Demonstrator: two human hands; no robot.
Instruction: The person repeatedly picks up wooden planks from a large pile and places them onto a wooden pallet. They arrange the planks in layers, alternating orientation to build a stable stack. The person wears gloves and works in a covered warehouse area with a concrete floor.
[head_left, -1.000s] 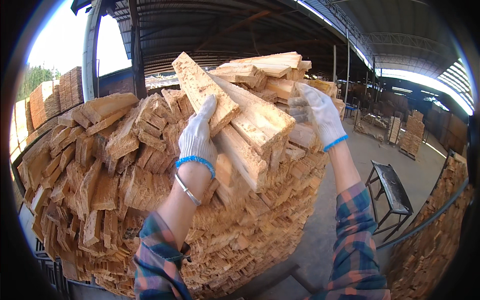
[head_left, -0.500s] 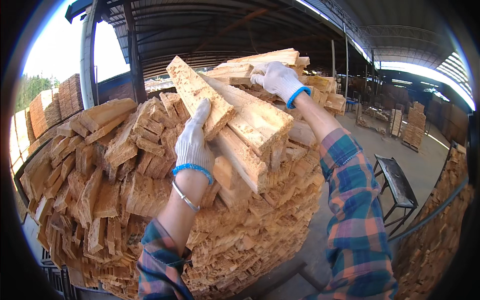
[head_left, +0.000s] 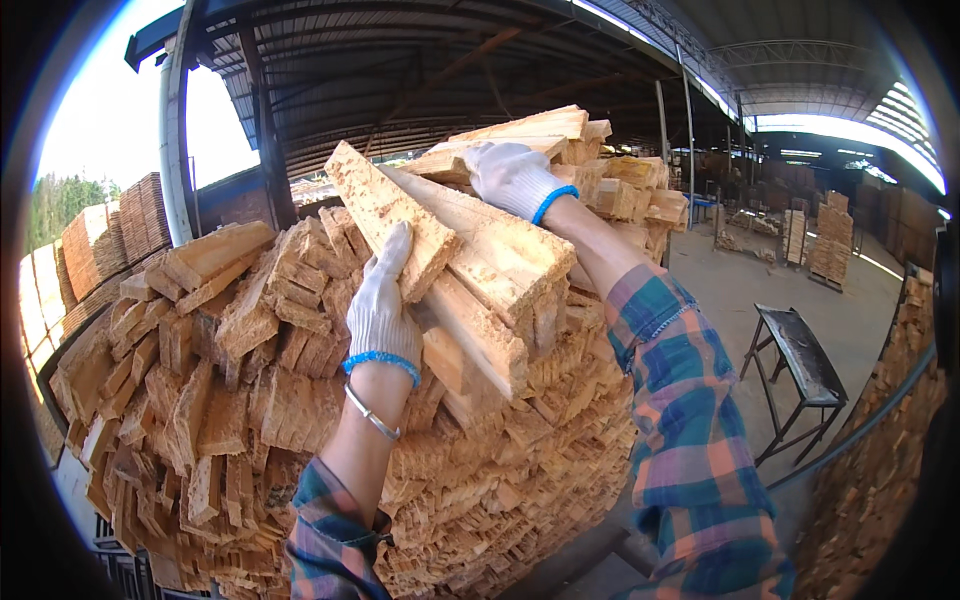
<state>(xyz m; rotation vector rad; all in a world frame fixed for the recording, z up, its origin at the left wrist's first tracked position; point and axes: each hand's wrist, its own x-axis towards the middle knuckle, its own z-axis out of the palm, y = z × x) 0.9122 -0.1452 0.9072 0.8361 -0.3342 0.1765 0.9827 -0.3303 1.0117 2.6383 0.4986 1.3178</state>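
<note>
The left hand (head_left: 382, 300) pinched a board (head_left: 390, 222) near its close end, thumb on top; the board slanted atop the pile (head_left: 490, 470), beside a wider plank (head_left: 495, 232). The right hand (head_left: 515, 180) was at the pile's far top, its grip impossible to tell.

Right hand (head_left: 515, 180) now farther left over woodpile (head_left: 500, 490)

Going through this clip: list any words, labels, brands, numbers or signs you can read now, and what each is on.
None readable.
Board in the left hand: none seen.
Gloves, right hand included: none seen.
Plaid sleeves: none seen.
Distant stacks: too small to tell.
</note>
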